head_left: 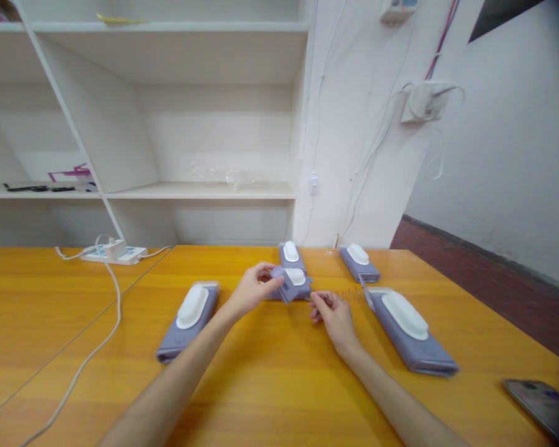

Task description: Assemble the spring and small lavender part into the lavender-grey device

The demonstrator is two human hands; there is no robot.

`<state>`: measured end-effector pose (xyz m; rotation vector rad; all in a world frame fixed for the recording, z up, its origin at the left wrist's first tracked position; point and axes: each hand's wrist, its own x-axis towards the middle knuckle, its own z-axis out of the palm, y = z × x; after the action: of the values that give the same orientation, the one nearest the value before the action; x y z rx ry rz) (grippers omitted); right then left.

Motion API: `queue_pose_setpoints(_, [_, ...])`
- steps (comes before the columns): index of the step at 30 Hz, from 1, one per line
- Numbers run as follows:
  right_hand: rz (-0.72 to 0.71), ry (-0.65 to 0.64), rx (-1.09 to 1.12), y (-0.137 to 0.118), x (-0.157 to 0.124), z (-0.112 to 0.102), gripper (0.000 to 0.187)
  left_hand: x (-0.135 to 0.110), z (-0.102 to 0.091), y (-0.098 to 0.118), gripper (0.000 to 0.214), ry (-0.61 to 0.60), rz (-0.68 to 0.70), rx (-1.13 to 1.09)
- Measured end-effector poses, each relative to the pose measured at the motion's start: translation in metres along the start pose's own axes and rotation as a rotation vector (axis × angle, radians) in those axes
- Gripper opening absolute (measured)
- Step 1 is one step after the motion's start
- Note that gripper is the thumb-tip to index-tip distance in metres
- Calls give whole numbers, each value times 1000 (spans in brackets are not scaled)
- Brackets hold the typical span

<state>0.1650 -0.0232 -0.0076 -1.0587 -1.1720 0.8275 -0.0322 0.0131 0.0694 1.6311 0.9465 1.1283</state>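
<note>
Far left, back of the wooden table: a white power strip with a plug in it; its white cable runs toward the near edge. Printing on the strip is too small to read.

Behind the table, a white shelf unit. Left bay holds dark flat items and a pink object, not identifiable. Middle bay holds a crumpled clear plastic bag.

Left of centre on the table: a purple case with a white oval pad, lying flat, angled toward the near left. It holds the white pad on top; no markings legible.

Left hand: fingers curled, thumb and fingertips pinching a small purple piece held just above the table. Directly behind it, touching or nearly touching, a centre purple case with a white pad. A further purple case lies behind that, near the table's back edge.

Right hand: fingers drawn together, tips pinched at something very small just beside the centre case; cannot tell what.

Right of the hands: a back-right purple case with a white pad, then a large purple case with a white pad, angled toward the near right. A thin grey tool lies at its upper end.

Near right corner: a phone, face up, partly cut off by the frame. On the wall above, a white outlet box with cables. Nothing stands between the hands and the cases.
</note>
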Motion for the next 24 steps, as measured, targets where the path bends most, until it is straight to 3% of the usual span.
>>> queue_pose_setpoints(2, [-16, -1, 6, 0, 0, -1, 40, -7, 11, -10, 37, -53, -98, -171])
queue_pose_setpoints(7, [-81, -16, -10, -8, -4, 2, 35, -19, 38, -35, 41, -50, -314, -495])
queue_pose_setpoints(12, [-130, -33, -34, -10, -8, 5, 27, -18, 52, -44, 33, -18, -301, -612])
queue_pose_setpoints(24, [-64, -35, -180, -14, -10, 5, 28, -17, 54, -44, 31, -11, -293, -743])
